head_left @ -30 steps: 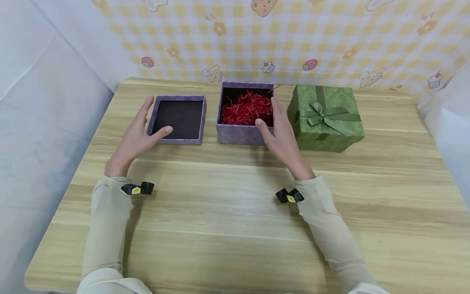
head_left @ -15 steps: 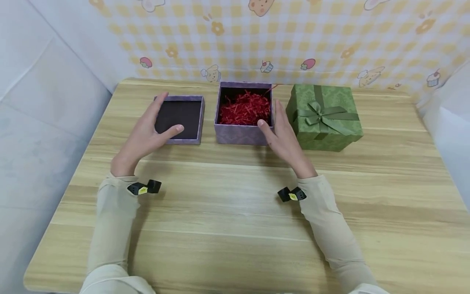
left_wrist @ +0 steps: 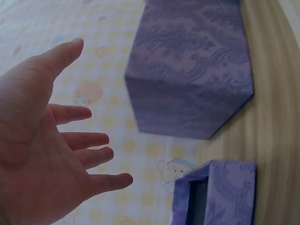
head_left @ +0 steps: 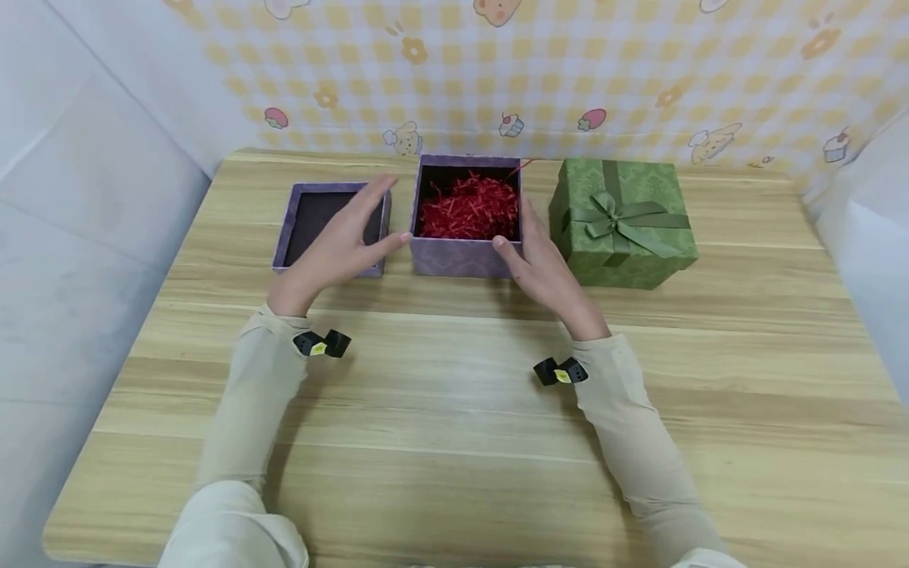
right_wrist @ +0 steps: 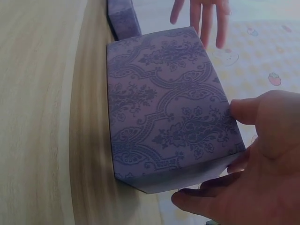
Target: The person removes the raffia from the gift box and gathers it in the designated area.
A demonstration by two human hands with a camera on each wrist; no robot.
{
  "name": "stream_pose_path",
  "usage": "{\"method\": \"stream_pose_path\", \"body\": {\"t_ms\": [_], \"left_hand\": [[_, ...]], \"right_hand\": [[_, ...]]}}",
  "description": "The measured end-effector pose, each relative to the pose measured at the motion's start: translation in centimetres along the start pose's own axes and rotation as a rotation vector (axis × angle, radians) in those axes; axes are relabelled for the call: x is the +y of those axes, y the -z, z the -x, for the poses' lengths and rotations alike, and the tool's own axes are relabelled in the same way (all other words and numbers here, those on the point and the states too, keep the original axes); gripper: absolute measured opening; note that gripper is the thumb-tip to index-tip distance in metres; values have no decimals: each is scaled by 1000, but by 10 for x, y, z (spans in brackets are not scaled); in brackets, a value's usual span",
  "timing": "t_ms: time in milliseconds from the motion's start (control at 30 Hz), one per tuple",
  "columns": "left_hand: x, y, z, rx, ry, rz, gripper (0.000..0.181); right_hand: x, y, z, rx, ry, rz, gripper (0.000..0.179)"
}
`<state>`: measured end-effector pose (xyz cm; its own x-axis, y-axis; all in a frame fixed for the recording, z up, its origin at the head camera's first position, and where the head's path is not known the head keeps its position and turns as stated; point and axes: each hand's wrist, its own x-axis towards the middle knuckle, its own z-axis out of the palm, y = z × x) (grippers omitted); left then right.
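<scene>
A purple patterned box (head_left: 461, 259), lidless, stands at the back of the table with red shredded paper (head_left: 469, 207) inside. My right hand (head_left: 543, 264) rests at its front right corner, the thumb at the front rim and the extended fingers along the right side; the right wrist view shows the same contact. Over the upturned purple lid (head_left: 282, 229) is my left hand (head_left: 341, 241), fingers spread and holding nothing. Its thumb tip comes close to the box's left front corner in the head view. The left wrist view shows the left palm (left_wrist: 37, 154) apart from the box.
To the right of the purple box stands a green gift box (head_left: 625, 229) with a green ribbon bow (head_left: 614, 221). Behind the wooden table (head_left: 440, 410) hangs a yellow checked cloth (head_left: 454, 79) with cartoon prints.
My left hand has moved right across the lid toward the purple box. The right hand has stayed at the box's right front corner, shifting only slightly.
</scene>
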<state>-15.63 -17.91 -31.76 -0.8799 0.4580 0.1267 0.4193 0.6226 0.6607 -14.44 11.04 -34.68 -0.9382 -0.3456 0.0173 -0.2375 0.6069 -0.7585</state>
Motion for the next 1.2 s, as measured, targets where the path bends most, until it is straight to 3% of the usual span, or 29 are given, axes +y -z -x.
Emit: {"method": "stream_pose_path", "body": {"t_ms": [267, 467, 733, 867, 1200], "left_hand": [[10, -16, -19, -89, -27, -26, 79], [23, -26, -44, -140, -48, -51, 73], [44, -44, -76, -181, -13, -289, 64], [45, -55, -88, -209, -28, -245, 62], [37, -69, -98, -241, 68, -178, 67]], "right_hand": [[1, -1, -1, -50, -31, -12, 74], [3, -3, -2, -54, -38, -11, 74], [1, -3, -3, -70, -29, -6, 75], [1, -3, -4, -64, -27, -5, 75], [4, -6, -4, -40, -32, 2, 77]]}}
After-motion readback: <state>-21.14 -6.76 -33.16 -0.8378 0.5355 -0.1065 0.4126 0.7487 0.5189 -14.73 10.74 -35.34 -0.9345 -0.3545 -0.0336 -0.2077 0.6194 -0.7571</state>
